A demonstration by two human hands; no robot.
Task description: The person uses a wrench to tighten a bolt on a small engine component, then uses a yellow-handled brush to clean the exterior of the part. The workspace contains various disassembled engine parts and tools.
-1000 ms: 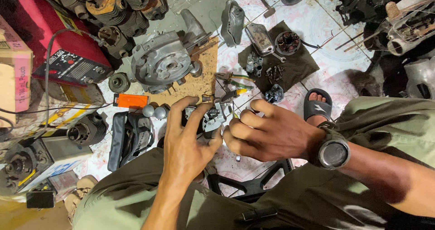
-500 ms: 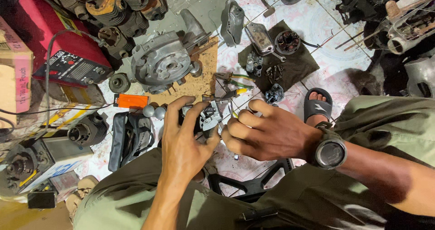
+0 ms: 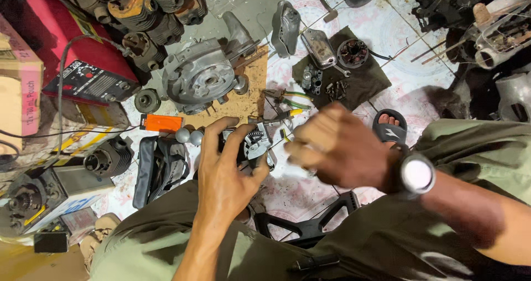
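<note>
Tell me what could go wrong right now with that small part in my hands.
The left hand alone grips the small metal assembly while the right hand is a motion blur beside it; the part could slip. Loose screws and bits on the dark cloth and the pliers lie close and could get knocked or scattered.

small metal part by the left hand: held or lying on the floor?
Held. The left hand wraps its fingers around the small metal part, lifting it above the tiled floor. The right hand is blurred beside it, apparently not touching.
</note>
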